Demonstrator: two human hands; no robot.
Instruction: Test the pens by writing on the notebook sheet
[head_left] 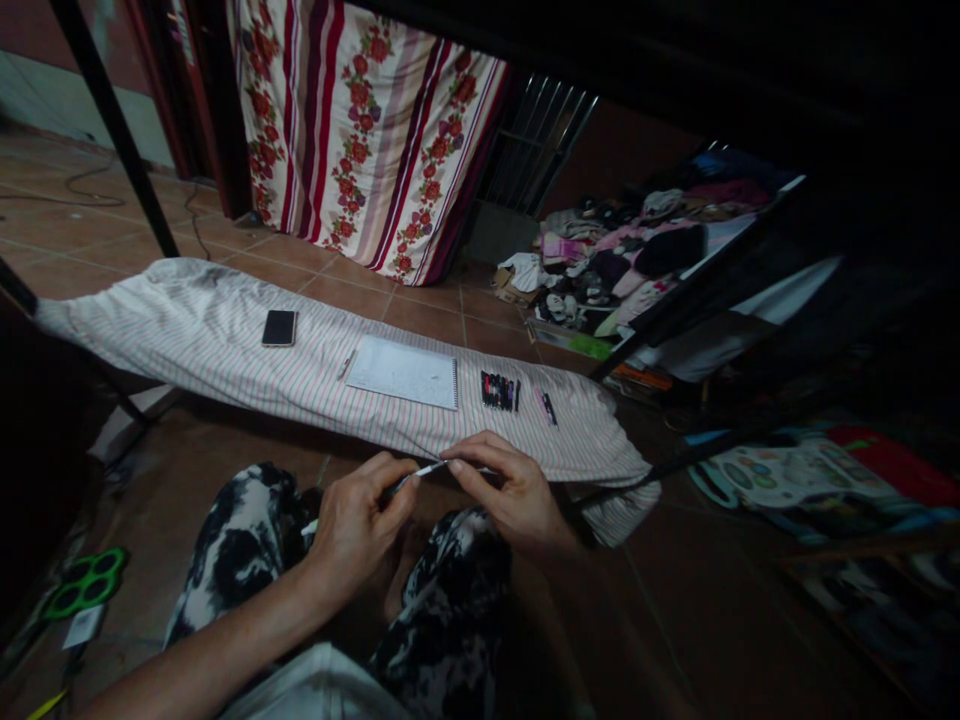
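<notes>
Showing pale between fingers [480,456], slim pen [430,467], slightly slanted

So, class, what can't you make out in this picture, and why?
All in the head view:
Slim pen: partly hidden by the left fingers.
Spiral sketchpad: marks on its page too faint and small to read.
Floral curtain: top left cut off by the upper edge.
Heap of clothes: many garments too dim to tell apart.

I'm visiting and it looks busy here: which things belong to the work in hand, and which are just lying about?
Likely in use:
- slim pen-like object in the left hand
- spiral notepad
- row of pens

Seemingly lying about:
- phone
- clothes heap
</notes>
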